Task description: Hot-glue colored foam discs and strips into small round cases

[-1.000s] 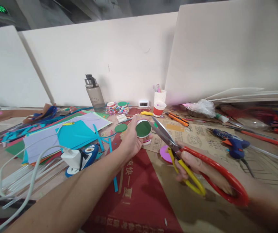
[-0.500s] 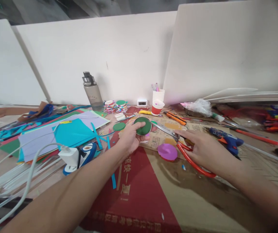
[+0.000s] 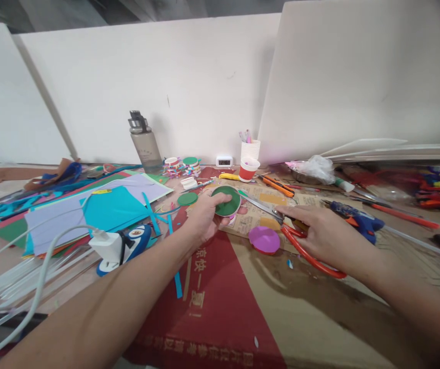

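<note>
My left hand (image 3: 206, 218) pinches a green disc (image 3: 231, 206) with a pale rim, its thumb lying across the top face. Red-handled scissors (image 3: 314, 262) are gripped in my right hand (image 3: 314, 230). Their metal blades point left and reach the right edge of the disc; whether they touch it I cannot tell. A purple disc (image 3: 264, 239) with a red edge lies on the cardboard below the blades. Another green disc (image 3: 187, 199) rests just left of my left hand.
Blue and lilac paper sheets (image 3: 114, 210) cover the left side, near a power strip (image 3: 125, 248) with a white cable. At the back stand a bottle (image 3: 145, 146), a small clock (image 3: 224, 161) and a red-and-white paper cup (image 3: 248, 170). A blue glue gun (image 3: 362, 223) lies at right.
The scissors and both hands stay nearly where they were; the green disc has shifted and tilted very slightly in my left fingers. The whole view has moved a little.
</note>
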Demonstrator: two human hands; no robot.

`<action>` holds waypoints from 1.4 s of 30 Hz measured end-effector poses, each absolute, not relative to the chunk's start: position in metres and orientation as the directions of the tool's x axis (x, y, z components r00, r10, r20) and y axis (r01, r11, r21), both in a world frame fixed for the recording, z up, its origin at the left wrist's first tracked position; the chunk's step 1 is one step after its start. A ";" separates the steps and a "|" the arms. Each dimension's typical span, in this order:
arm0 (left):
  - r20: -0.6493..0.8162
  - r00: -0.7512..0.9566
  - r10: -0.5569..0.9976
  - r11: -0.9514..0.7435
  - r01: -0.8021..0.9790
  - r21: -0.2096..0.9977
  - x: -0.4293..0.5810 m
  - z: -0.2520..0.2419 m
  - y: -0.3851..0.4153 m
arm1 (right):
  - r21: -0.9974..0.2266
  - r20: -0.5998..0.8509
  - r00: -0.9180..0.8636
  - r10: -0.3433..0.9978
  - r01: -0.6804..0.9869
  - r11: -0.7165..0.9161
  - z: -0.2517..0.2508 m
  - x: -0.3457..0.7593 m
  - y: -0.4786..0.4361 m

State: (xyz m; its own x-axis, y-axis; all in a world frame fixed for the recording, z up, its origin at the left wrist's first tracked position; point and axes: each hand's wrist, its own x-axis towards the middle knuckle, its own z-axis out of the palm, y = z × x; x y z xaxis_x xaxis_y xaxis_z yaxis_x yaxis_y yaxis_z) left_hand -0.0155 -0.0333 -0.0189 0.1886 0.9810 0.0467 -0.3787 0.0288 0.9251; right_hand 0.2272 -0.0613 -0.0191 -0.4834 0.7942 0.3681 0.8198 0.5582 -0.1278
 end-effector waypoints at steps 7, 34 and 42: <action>0.067 0.143 0.988 -0.025 -0.280 0.960 -0.015 -0.014 -0.037 | -0.138 0.369 -0.488 0.791 0.813 0.566 -0.017 0.226 -0.061; 0.083 0.262 0.961 0.005 -0.319 0.948 -0.014 -0.015 -0.038 | 0.001 0.504 -0.489 0.712 0.824 0.566 -0.026 0.225 -0.060; 0.088 0.268 0.959 0.000 -0.312 0.950 -0.014 -0.011 -0.040 | 0.001 0.516 -0.490 0.703 0.821 0.571 -0.027 0.226 -0.061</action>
State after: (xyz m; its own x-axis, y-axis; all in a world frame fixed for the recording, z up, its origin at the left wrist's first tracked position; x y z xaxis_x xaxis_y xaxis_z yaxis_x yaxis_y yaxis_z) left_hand -0.0142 -0.0400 -0.0112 0.2676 0.9595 0.0881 -0.3122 -0.0001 0.9500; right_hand 0.2263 -0.0607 -0.0265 -0.4896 0.7027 0.5162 0.8208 0.5713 0.0008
